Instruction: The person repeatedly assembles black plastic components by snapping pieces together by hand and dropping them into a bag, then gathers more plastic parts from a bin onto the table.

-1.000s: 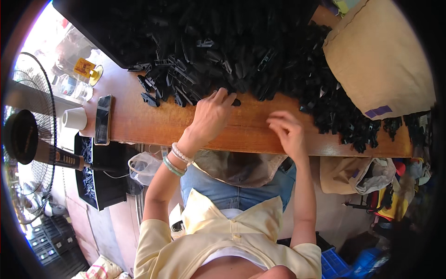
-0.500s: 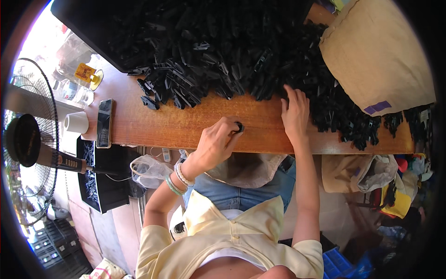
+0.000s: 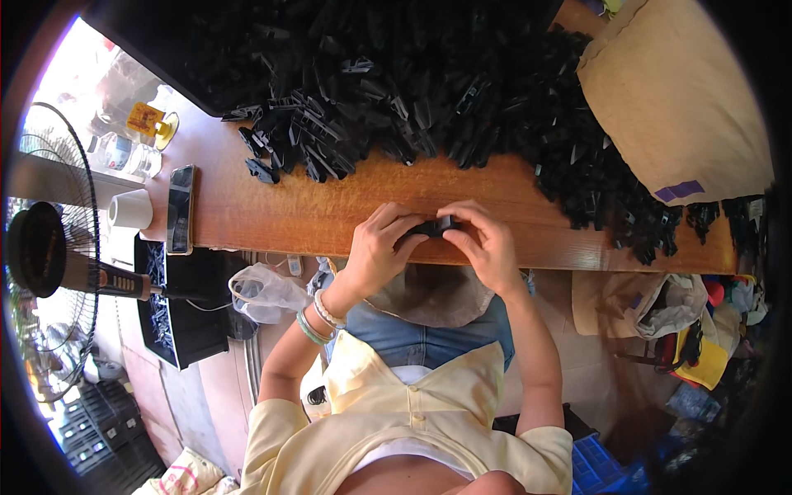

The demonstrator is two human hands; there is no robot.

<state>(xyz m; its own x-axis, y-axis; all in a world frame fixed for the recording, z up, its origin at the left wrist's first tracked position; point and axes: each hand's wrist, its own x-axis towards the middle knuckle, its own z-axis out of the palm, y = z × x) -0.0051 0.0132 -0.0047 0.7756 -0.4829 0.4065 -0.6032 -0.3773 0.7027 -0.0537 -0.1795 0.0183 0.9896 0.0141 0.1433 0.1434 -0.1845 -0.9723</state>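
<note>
My left hand, with bead bracelets on its wrist, and my right hand meet over the front part of the wooden table. Between their fingertips is a small black plastic piece. Both hands pinch at it, the left from one end and the right from the other. Whether it is one piece or two pressed together, I cannot tell, as fingers cover much of it. Beyond the hands spreads a large heap of similar black plastic pieces, some loose at its near edge.
A phone and a white paper roll lie at the table's left, near a fan. Brown sacking covers the right side of the heap. A black bin stands below the table's left edge; a cloth hangs over my lap.
My right hand has come back from the edge of the heap to my left hand, and now grips a black piece there. My left hand has stayed nearly in place.
</note>
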